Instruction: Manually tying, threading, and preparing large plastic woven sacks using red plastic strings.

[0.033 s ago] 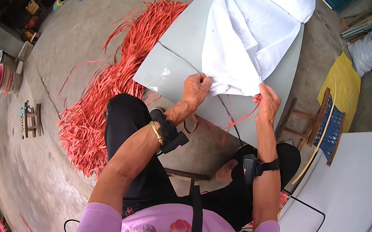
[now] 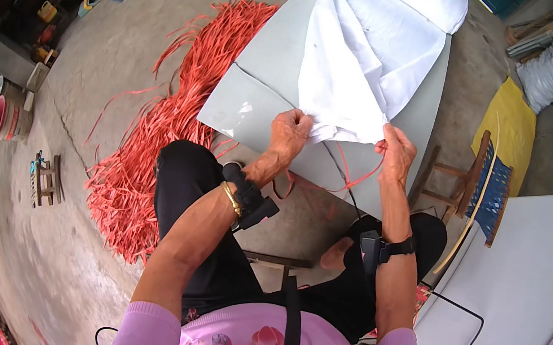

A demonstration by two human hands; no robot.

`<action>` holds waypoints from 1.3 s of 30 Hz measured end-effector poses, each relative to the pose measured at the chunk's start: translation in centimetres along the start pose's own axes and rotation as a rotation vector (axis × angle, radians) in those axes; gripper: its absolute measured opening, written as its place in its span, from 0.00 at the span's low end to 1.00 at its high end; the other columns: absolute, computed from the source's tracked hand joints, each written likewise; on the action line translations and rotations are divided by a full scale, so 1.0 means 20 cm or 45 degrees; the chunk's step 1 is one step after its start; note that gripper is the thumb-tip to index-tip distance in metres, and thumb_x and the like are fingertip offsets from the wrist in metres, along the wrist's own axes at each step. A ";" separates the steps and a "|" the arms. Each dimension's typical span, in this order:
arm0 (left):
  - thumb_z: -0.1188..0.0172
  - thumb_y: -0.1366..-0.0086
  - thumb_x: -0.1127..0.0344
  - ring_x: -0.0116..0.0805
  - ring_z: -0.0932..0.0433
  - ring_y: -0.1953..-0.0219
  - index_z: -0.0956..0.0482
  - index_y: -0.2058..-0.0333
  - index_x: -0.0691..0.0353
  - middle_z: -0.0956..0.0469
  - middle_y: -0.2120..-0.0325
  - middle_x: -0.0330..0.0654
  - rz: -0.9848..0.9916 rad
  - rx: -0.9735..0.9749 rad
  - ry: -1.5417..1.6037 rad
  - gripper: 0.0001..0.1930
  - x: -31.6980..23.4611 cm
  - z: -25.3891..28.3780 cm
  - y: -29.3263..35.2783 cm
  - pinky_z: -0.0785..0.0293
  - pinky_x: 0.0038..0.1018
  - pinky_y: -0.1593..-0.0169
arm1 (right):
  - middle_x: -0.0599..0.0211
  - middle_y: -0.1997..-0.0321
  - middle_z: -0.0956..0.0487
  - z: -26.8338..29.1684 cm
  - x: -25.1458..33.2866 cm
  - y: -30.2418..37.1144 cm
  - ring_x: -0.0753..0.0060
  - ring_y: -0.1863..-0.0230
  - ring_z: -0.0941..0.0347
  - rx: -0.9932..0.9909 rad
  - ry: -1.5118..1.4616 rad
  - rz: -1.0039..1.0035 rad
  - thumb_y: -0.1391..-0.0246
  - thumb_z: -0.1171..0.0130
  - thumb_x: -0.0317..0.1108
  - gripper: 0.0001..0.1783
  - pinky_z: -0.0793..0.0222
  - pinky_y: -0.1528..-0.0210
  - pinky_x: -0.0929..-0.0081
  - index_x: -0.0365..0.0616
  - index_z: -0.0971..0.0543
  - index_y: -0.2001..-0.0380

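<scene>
A white cloth (image 2: 352, 68), smooth in places and creased toward its near end, lies over a pale grey board (image 2: 251, 102) in front of me. My left hand (image 2: 290, 132) is closed on the cloth's near left corner. The near right corner is pinched in my right hand (image 2: 396, 151). Below the cloth's edge, a thin red strip (image 2: 364, 180) loops down from beside my right fingers; whether they grip it too I cannot tell. A dark cord (image 2: 352, 198) runs under the cloth and over the board's near edge.
A large heap of red strips (image 2: 135, 185) lies on the floor left of the board. To the right are a wooden chair with blue webbing (image 2: 493, 187), a yellow sheet (image 2: 511, 124) and a white panel (image 2: 531, 266). A tiny stool (image 2: 47, 179) stands far left.
Both hands have barely moved and keep their hold on the cloth. The red loop under the cloth's edge has shifted and changed its curve slightly.
</scene>
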State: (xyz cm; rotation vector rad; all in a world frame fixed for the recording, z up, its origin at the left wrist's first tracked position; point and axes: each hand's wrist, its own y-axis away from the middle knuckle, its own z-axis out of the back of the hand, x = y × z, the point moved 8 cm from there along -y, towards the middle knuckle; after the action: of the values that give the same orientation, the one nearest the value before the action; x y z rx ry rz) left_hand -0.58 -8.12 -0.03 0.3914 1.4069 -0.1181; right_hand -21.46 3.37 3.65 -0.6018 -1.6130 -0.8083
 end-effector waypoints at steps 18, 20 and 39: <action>0.47 0.49 0.69 0.48 0.28 0.61 0.24 0.65 0.58 0.24 0.68 0.45 -0.616 0.572 -1.088 0.10 -0.25 -0.15 0.04 0.32 0.38 0.59 | 0.72 0.80 0.28 0.09 0.01 0.03 0.81 0.80 0.34 0.113 0.041 -0.095 0.45 0.48 0.41 0.16 0.34 0.78 0.83 0.36 0.24 0.70; 0.49 0.51 0.71 0.46 0.27 0.62 0.24 0.66 0.57 0.23 0.69 0.44 -0.582 0.657 -1.047 0.12 -0.18 -0.18 0.04 0.32 0.37 0.59 | 0.72 0.81 0.29 0.12 0.00 0.04 0.81 0.81 0.34 0.117 0.055 -0.112 0.45 0.49 0.43 0.17 0.34 0.76 0.82 0.37 0.24 0.70; 0.51 0.39 0.70 0.25 0.32 0.76 0.29 0.70 0.66 0.30 0.79 0.36 -0.589 0.424 -0.574 0.05 -0.35 -0.06 0.04 0.33 0.23 0.69 | 0.44 0.66 0.24 0.02 -0.07 0.03 0.54 0.62 0.25 -0.232 0.898 0.183 0.56 0.43 0.48 0.26 0.30 0.60 0.70 0.33 0.27 0.65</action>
State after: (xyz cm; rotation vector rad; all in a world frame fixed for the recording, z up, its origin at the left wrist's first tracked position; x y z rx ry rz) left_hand -2.72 -8.09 6.79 0.2814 1.0057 -0.7788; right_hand -20.90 4.16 2.27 -0.4776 -0.8520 -0.9328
